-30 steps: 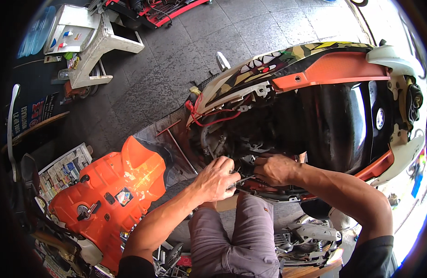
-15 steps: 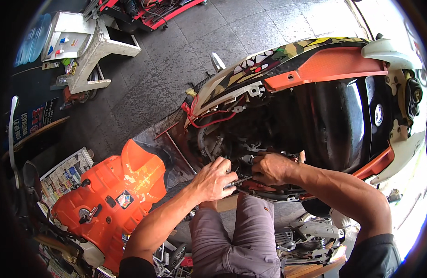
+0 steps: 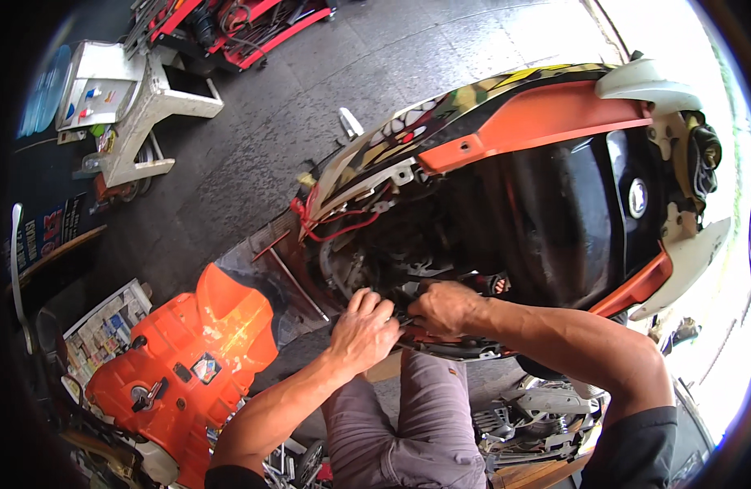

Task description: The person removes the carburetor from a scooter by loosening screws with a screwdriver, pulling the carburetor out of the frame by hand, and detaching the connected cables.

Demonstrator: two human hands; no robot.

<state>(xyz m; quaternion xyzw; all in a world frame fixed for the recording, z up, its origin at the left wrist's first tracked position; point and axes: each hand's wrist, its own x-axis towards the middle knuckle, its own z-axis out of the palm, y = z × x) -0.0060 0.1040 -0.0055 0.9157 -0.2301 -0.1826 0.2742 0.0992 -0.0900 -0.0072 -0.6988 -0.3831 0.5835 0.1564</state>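
Note:
A scooter's stripped body lies open in front of me, its mechanical parts bare in the dark cavity. My left hand is closed at the near edge of that cavity, fingers curled down with the knuckles up. Close beside it, my right hand pinches at the same spot among the frame parts. Whatever small thing sits between the fingers of either hand is hidden. A red wire loops along the far side of the opening. Just left of my left hand, a T-handle wrench rests on the scooter's footboard.
An orange front panel with a key switch stands at the left. Farther back are a white step stool and a red tool tray. Metal parts lie at lower right, near a wooden board.
The whole view has shifted, so the scooter appears farther left. My left hand has turned, its knuckles more upward, and the metal bit seen by its fingers is now hidden. My right hand keeps its pinch.

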